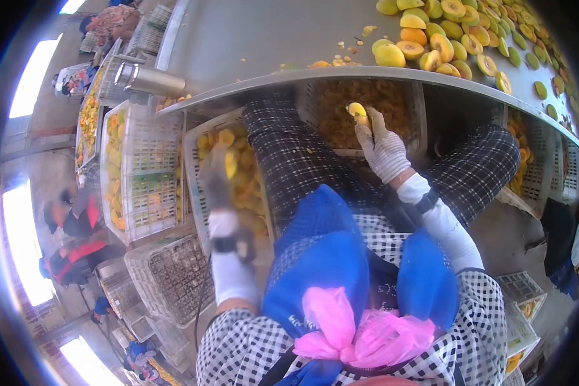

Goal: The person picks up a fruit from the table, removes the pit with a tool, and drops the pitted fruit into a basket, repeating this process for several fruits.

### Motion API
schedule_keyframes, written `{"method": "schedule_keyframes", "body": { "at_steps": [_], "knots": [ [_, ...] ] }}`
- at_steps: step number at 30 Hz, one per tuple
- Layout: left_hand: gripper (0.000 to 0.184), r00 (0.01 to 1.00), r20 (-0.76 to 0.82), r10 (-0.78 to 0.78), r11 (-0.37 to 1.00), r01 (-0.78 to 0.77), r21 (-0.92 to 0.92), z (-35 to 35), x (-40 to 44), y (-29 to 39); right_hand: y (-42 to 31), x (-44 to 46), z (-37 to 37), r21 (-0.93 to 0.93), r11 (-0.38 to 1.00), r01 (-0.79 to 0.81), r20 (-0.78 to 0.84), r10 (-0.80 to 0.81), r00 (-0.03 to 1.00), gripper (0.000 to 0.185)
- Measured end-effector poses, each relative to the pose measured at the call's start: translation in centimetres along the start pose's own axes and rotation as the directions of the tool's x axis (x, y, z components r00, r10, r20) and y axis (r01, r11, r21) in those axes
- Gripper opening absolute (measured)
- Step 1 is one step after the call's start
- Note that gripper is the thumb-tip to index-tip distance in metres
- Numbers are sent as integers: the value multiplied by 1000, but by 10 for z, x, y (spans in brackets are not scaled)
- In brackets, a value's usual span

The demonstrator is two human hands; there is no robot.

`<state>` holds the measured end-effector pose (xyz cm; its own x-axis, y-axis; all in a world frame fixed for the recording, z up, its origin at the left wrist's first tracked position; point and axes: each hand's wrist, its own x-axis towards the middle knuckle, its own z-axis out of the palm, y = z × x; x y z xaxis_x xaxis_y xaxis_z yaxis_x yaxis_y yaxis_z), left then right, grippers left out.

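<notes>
My right hand (381,143), in a striped glove, holds a yellow fruit piece (357,110) between thumb and fingers, above a crate of orange pieces (347,128). Motion blurs my left hand (217,177), which is over a white crate of yellow fruit (254,186). A yellow piece (230,165) shows at its fingers, and the smear hides whether they grip it. Many halved and whole fruits (424,38) lie on the metal table (270,38) ahead.
Crates of fruit (141,167) stand stacked at the left, with an empty-looking crate (170,280) nearer. A metal cylinder (149,80) lies by the table's left edge. People (74,215) are at the far left. More crates (540,161) stand at the right.
</notes>
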<state>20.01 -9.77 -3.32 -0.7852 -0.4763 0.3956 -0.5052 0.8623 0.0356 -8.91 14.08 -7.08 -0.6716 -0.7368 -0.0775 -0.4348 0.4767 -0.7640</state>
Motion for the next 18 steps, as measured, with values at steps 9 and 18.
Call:
{"method": "schedule_keyframes", "body": {
  "at_steps": [9,18],
  "knots": [
    [27,835,225,-503,851,523,-39,-7,70,20,33,33,7,-553,820,-148,481,459,747,43],
    [40,871,480,104,987,-30,-159,90,277,255,32,35,-13,-243,927,-286,396,364,843,56]
  ]
}}
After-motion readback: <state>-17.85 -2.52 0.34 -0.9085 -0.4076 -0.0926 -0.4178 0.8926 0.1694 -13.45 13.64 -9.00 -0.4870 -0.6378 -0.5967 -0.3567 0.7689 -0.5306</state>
